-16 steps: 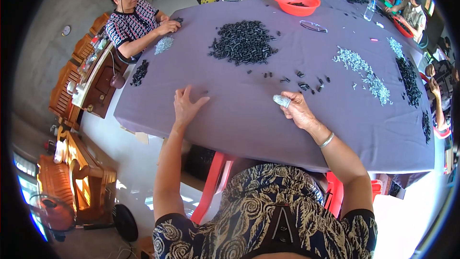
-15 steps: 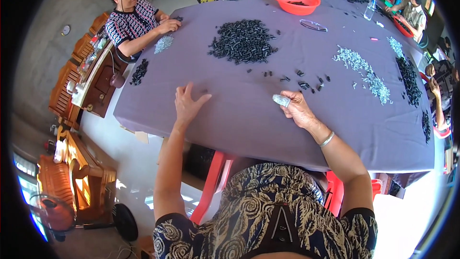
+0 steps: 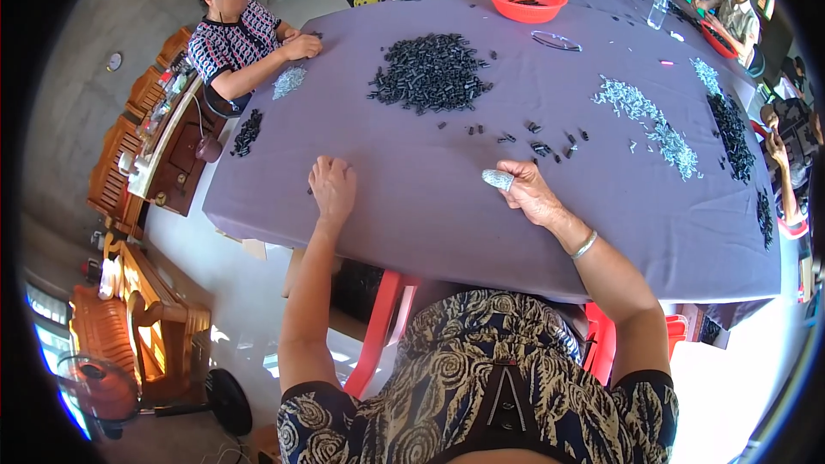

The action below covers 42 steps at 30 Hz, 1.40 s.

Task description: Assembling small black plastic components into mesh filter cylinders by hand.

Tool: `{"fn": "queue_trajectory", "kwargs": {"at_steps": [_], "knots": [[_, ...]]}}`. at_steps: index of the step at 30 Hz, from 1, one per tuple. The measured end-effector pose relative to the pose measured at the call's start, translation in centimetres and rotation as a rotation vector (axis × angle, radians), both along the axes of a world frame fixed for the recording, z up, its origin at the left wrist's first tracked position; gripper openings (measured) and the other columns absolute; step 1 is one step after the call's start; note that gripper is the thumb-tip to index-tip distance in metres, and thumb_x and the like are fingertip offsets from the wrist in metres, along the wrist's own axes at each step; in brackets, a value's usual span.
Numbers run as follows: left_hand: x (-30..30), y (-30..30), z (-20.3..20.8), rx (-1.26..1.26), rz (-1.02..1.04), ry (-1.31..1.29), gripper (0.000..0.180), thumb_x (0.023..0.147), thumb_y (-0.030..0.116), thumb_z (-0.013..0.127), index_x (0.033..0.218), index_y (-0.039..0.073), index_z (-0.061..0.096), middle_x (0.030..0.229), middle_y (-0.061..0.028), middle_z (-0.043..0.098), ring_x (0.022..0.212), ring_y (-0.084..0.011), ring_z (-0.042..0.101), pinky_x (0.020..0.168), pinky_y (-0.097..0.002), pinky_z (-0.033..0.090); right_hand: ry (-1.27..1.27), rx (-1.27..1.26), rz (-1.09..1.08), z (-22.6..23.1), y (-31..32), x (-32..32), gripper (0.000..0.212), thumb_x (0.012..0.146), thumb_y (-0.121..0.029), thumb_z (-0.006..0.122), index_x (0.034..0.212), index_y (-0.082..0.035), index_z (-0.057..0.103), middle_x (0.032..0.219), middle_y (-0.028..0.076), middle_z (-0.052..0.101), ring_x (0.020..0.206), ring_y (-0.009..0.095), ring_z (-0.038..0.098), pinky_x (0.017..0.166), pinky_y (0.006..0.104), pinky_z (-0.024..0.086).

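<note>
Wall dial [image 3: 114,61]: markings too small to read. Left hand [image 3: 333,189] curled; dark bit [image 3: 310,192] at its left edge, held or not, cannot tell. Black pile [image 3: 430,73] beyond, between hands. Right hand [image 3: 533,193] bent round; silvery oval [image 3: 498,179] at fingertips, gripped or worn unclear.
</note>
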<state>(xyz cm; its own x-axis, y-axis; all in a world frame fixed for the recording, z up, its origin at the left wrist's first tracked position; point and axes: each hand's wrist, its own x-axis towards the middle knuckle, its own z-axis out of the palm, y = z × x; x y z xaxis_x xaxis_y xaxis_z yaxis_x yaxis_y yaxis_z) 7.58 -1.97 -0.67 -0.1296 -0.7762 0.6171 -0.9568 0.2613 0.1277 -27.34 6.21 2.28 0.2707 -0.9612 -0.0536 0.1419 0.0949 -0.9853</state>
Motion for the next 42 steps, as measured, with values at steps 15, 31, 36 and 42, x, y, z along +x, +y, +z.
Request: {"fn": "queue_trajectory", "kwargs": {"at_steps": [15,31,36,42], "knots": [[4.1,3.6,-0.4,0.042,0.015,0.007,0.008,0.081,0.009,0.056,0.085,0.003,0.051,0.089,-0.0143,0.05,0.085,-0.0345,0.05,0.073,-0.0457,0.041,0.067,0.015,-0.023,0.4,0.2,0.2,0.024,0.088,-0.015,0.058,0.066,-0.011,0.047,0.056,-0.009,0.033,0.047,0.0,0.027,0.04,0.0197,0.019],[8.6,15.7,-2.4,-0.01,0.099,0.276,0.009,0.074,0.005,0.059,0.08,0.001,0.055,0.084,-0.0128,0.052,0.078,-0.0293,0.052,0.069,-0.0387,0.043,0.138,-0.087,-0.011,-0.2,-0.2,0.2,0.029,0.088,-0.015,0.058,0.062,-0.011,0.044,0.055,-0.009,0.034,0.047,0.0,0.028,0.04,0.0202,0.021],[6.0,12.5,0.5,-0.175,-0.078,0.355,0.007,0.078,-0.002,0.056,0.084,0.0,0.056,0.087,-0.012,0.053,0.08,-0.0245,0.052,0.07,-0.0335,0.044,0.21,-0.306,0.014,-0.2,-0.2,0.5,0.034,0.086,-0.011,0.06,0.061,-0.008,0.037,0.057,-0.008,0.029,0.053,0.001,0.026,0.044,0.0209,0.022],[-3.4,3.2,4.4,-0.053,-0.314,0.228,0.02,0.081,0.005,0.061,0.099,-0.001,0.06,0.095,-0.0136,0.056,0.089,-0.0288,0.056,0.077,-0.0337,0.046,0.404,-0.451,-0.017,-1.1,-0.3,0.7,0.038,0.082,-0.008,0.063,0.063,-0.002,0.032,0.059,-0.001,0.023,0.059,0.005,0.024,0.047,0.0268,0.025]]}}
